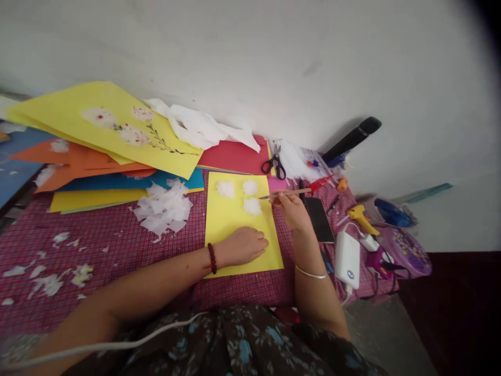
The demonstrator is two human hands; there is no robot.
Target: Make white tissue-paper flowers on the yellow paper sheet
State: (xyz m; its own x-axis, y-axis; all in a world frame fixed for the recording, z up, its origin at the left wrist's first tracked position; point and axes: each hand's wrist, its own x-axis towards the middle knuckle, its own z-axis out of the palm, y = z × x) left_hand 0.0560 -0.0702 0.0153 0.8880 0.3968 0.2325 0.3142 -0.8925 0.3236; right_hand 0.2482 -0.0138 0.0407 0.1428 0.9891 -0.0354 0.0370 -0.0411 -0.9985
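Observation:
A yellow sheet of paper [229, 219] lies on the red checked cloth in front of me. Three white tissue tufts [250, 188] sit near its far edge. My left hand [245, 244] lies on the lower part of the sheet with its fingers curled under, pressing it down. My right hand [291, 209] is closed on a thin wooden-handled brush [287, 194], whose tip points left at the nearest tuft. A dark bead bracelet is on my left wrist and a silver bangle on my right.
A pile of white tissue pieces [164, 209] lies left of the sheet. Stacked coloured papers [105, 130] and black scissors [274, 164] lie further back. A phone [319, 219], white power bank [347, 258], glue gun [362, 216] and purple bag [405, 250] crowd the right edge.

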